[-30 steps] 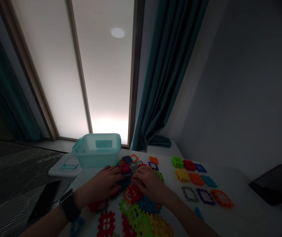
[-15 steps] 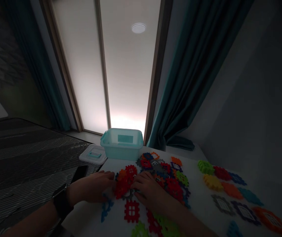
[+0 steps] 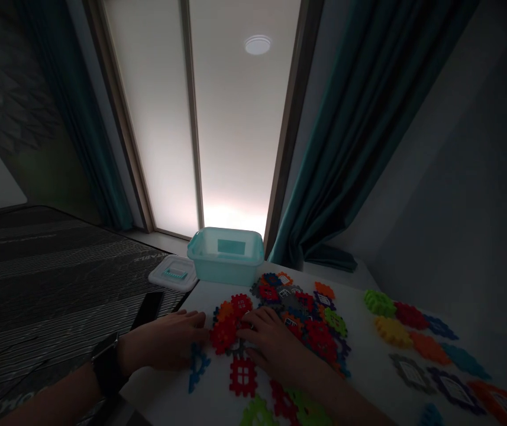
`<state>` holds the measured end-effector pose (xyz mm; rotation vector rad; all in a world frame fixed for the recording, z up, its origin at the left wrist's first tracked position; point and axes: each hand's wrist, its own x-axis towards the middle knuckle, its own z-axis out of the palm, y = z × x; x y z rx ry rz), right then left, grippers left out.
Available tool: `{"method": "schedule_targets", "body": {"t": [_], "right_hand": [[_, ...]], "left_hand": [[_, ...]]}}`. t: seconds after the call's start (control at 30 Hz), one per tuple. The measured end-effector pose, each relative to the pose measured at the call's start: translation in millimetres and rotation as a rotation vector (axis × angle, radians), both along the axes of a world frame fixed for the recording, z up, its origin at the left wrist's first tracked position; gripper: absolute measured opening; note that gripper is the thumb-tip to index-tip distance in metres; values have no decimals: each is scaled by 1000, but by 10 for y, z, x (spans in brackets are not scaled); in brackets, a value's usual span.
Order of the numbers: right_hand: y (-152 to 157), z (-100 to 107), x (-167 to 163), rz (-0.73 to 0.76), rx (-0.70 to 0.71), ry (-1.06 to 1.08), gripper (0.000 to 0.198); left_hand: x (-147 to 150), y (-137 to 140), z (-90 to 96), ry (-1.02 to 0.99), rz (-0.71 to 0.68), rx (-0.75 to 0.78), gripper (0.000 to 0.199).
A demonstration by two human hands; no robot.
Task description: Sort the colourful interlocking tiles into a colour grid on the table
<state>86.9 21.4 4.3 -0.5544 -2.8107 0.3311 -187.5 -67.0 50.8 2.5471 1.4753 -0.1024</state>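
Note:
My left hand (image 3: 177, 338), with a dark watch on the wrist, rests at the left of a pile of toothed plastic tiles. Its fingers are loosely bent and apart, the tips beside a red tile (image 3: 223, 338), and a blue triangular tile (image 3: 198, 368) lies under its edge. My right hand (image 3: 267, 338) lies over the pile with fingers bent and thumb apart, its fingertips touching red tiles. Below them, a grey tile (image 3: 236, 349) is partly covered. Nearer to me sits a red window tile (image 3: 243, 377). What lies under the right palm is hidden.
A turquoise bin (image 3: 226, 271) stands at the table's back edge, its white lid (image 3: 171, 280) to the left. Sorted tiles in rows, including a green stack (image 3: 378, 303) and a yellow stack (image 3: 392, 332), lie at the right. A dark phone-like slab (image 3: 147, 309) is beside my left hand.
The view has shifted slightly, so the scene sits a little further right. Both hands stay by the same red tiles; their fingers have barely moved.

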Motion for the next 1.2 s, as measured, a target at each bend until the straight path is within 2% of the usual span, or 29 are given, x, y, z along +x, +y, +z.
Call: {"method": "schedule_targets", "body": {"t": [0.27,0.53,0.63,0.73,0.97,1.2], "right_hand": [[49,-11,28,-72,66,-23,30],[101,-28,130,-108,120,13,30],[90,-2,202,-110,119,50,34],[65,33,315,-145,129,97,36],[-47,92,742,-308,112,201,23],[-151,19,1147,-457,114,271,26]], "left_hand": [[94,40,-51,31,-31,35,15],[192,96,11,-40,14,130,31],[293,176,25,-54,7,192,31],[465,299,2,-65,-9,257,28],[1016,636,-90,-152,-44,374,22],[1549,854,-238,-255,-22,455,19]]}}
